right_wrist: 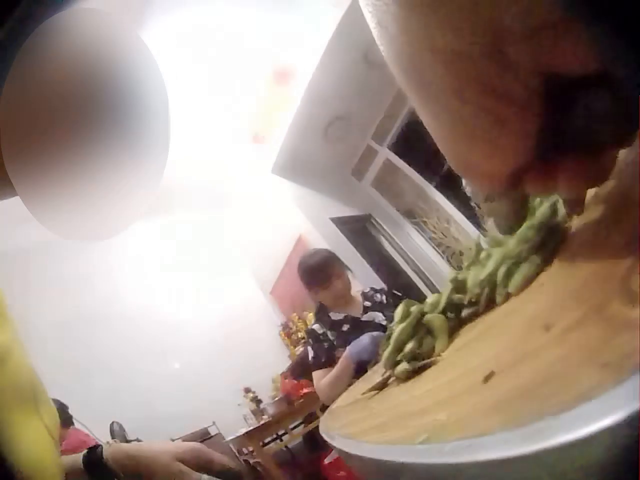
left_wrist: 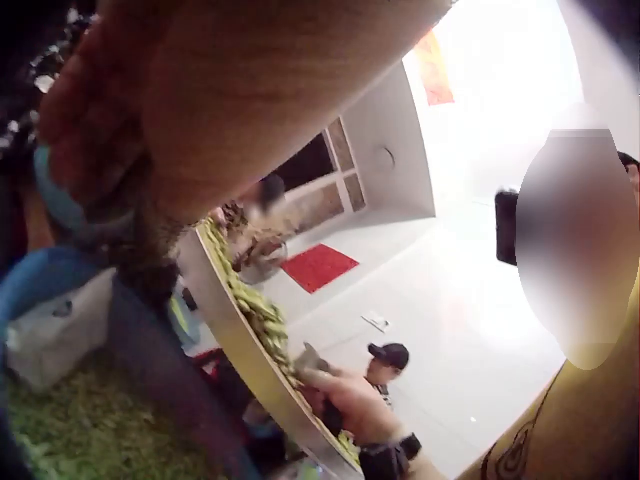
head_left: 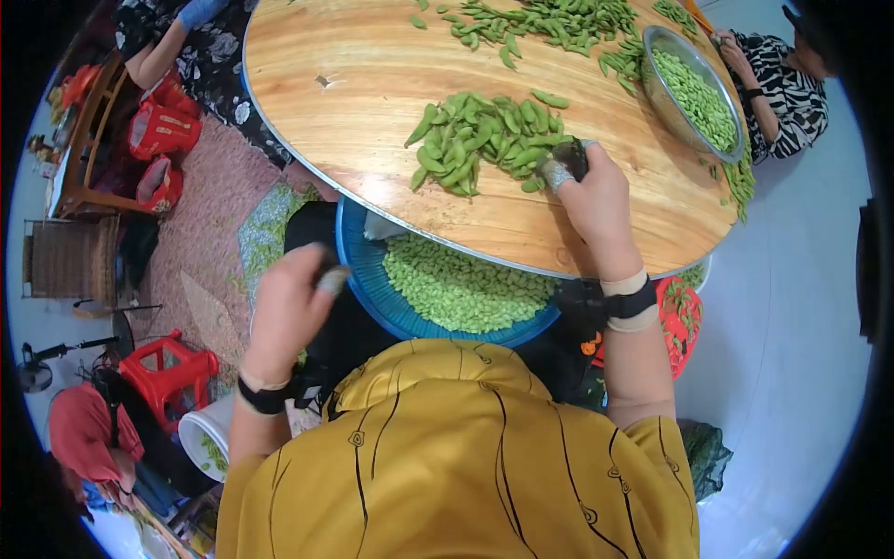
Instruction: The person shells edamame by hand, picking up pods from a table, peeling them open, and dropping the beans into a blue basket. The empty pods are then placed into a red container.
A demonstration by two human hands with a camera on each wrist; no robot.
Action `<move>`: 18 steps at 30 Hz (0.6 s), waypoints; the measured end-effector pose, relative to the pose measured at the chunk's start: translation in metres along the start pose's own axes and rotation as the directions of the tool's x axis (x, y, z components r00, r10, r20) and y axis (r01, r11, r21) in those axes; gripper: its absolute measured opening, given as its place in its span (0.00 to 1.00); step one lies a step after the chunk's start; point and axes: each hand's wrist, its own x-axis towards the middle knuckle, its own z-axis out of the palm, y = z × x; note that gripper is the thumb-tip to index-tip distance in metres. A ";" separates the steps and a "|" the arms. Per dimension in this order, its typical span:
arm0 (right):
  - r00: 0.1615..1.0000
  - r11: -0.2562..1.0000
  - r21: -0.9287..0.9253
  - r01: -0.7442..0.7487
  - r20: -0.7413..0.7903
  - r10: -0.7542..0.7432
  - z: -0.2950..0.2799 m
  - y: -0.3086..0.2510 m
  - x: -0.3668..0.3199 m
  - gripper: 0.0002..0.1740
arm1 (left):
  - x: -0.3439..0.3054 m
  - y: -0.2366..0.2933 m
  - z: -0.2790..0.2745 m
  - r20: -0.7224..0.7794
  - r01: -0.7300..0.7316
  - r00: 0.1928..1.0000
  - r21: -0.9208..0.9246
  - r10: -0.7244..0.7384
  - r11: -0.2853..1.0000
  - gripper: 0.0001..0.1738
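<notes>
A pile of green soybean pods (head_left: 484, 135) lies on the round wooden table (head_left: 345, 140). At the pile's right edge is my right hand (head_left: 596, 196), with grey and black coverings on its digits; its fingertips reach the pods (right_wrist: 480, 275) in the right wrist view. My left hand (head_left: 289, 307), blurred and bent at the fingers, hangs left of the blue basin (head_left: 358, 279), with a similar covering on a digit. Shelled green beans (head_left: 466, 289) fill much of that basin, below the table edge. I cannot tell whether either hand holds a pod.
A metal bowl of shelled beans (head_left: 694, 98) stands at the table's right, with more pods (head_left: 568, 20) along the far side. Two other people sit around the table. A red stool (head_left: 168, 373) and a white bucket (head_left: 205, 433) stand at lower left.
</notes>
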 end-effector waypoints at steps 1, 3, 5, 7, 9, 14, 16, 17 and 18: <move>0.998 0.996 0.077 -0.049 0.039 0.046 0.000 0.002 0.001 0.15 | 0.008 0.008 0.009 -0.011 -0.066 0.998 -0.076 0.065 0.995 0.09; 0.995 0.983 0.156 -0.093 0.049 0.087 -0.005 0.007 -0.004 0.15 | 0.023 0.030 0.019 0.043 -0.174 0.981 -0.244 0.190 0.954 0.07; 0.981 0.955 0.223 -0.194 0.065 0.184 -0.009 0.011 -0.012 0.16 | 0.039 0.048 0.028 0.123 -0.244 0.943 -0.372 0.308 0.895 0.07; 0.988 0.970 0.188 -0.157 0.040 0.152 -0.008 0.019 -0.017 0.15 | 0.051 0.063 0.039 0.182 -0.232 0.925 -0.424 0.334 0.875 0.07; 0.993 0.981 0.154 -0.119 0.017 0.118 -0.013 0.018 -0.023 0.14 | 0.059 0.075 0.053 0.189 -0.274 0.901 -0.451 0.391 0.849 0.08; 0.852 0.346 0.781 -0.520 0.504 0.145 -0.030 -0.009 -0.046 0.17 | 0.071 0.102 0.065 0.540 0.418 0.799 -0.815 0.263 0.401 0.13; 0.833 0.355 0.764 -0.538 0.547 0.086 -0.026 -0.004 -0.054 0.19 | 0.073 0.104 0.069 0.681 0.704 0.630 -0.704 0.374 0.097 0.19; 0.844 0.408 0.758 -0.508 0.533 0.062 -0.024 -0.004 -0.056 0.19 | 0.072 0.098 0.076 0.652 0.734 0.601 -0.679 0.462 0.004 0.22; 0.852 0.457 0.749 -0.479 0.521 0.039 -0.022 -0.004 -0.059 0.19 | 0.071 0.091 0.080 0.660 0.740 0.596 -0.672 0.456 0.005 0.22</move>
